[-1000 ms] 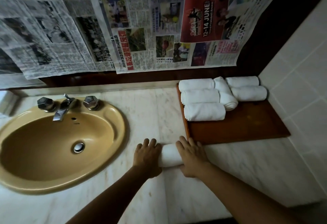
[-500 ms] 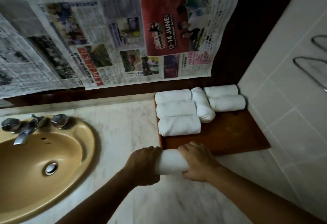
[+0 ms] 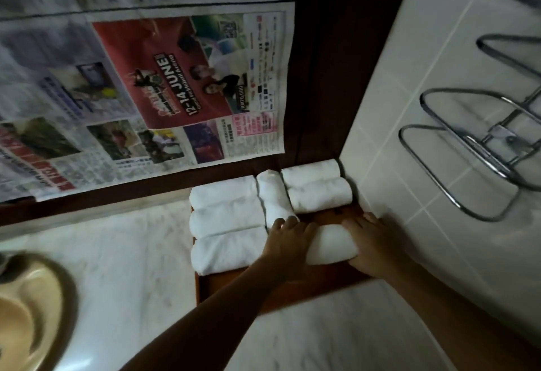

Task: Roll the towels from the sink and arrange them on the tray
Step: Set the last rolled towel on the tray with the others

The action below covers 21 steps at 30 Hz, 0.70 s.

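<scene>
While both of our hands rest on the tray, we hold a rolled white towel (image 3: 332,246) between them, lying crosswise on the brown wooden tray (image 3: 234,285). Our left hand (image 3: 288,239) curls over the towel's left end with its fingers draped forward, gripping it; our right hand (image 3: 371,241) clasps the right end, its fingers reaching toward the far side. This towel sits on the right half of the tray, just near of two rolled towels (image 3: 317,190) stacked side by side at the far right corner against the tiled wall (image 3: 409,165). On the left half, three rolled towels (image 3: 227,224) lie in a row from far to near, touching one another. Between the two groups, one more roll (image 3: 273,195) lies lengthwise, its near end partly hidden by our left fingers. The tray lies on the marble tabletop (image 3: 131,253). At the near left, the edge of the yellow sink (image 3: 32,312) shows, blurred. Newspaper sheets (image 3: 146,92) cover the far wall, and a chrome wire rack (image 3: 474,148) hangs on the tiles at right.
</scene>
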Tool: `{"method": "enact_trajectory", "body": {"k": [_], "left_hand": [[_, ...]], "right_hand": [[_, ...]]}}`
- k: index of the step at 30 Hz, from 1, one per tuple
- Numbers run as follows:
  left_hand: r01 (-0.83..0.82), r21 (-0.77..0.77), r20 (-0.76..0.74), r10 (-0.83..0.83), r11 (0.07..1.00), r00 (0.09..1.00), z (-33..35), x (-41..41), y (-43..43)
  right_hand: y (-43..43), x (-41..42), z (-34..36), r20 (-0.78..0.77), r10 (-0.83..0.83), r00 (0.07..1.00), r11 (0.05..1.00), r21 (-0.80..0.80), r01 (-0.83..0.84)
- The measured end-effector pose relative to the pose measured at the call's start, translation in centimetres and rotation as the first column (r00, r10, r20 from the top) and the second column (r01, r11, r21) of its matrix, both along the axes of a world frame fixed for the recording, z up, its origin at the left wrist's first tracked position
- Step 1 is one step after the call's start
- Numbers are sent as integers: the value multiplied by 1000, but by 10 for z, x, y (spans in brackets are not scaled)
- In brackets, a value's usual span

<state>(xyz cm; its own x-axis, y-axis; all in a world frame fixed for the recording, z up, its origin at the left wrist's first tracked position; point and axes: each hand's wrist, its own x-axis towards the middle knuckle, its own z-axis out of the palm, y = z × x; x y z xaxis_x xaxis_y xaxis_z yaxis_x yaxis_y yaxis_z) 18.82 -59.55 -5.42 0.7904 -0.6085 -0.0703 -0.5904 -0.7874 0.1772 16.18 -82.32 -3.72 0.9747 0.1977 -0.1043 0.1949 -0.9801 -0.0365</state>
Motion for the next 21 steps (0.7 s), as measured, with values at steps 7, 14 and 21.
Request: {"method": "enact_trajectory", "body": {"k": [7, 14, 21], "left_hand": [[-61, 68, 27, 59, 996, 998, -28, 45, -28], [-101, 204, 22, 99, 974, 995, -61, 58, -44], [-179, 146, 49, 174, 973, 984, -61, 58, -47]], "right_hand": [[-18, 49, -18, 55, 6, 998, 997, -80, -2], [-19, 70, -59, -27, -54, 998, 989, -139, 50], [-16, 79, -42, -211, -113, 971, 991, -94, 95]]}}
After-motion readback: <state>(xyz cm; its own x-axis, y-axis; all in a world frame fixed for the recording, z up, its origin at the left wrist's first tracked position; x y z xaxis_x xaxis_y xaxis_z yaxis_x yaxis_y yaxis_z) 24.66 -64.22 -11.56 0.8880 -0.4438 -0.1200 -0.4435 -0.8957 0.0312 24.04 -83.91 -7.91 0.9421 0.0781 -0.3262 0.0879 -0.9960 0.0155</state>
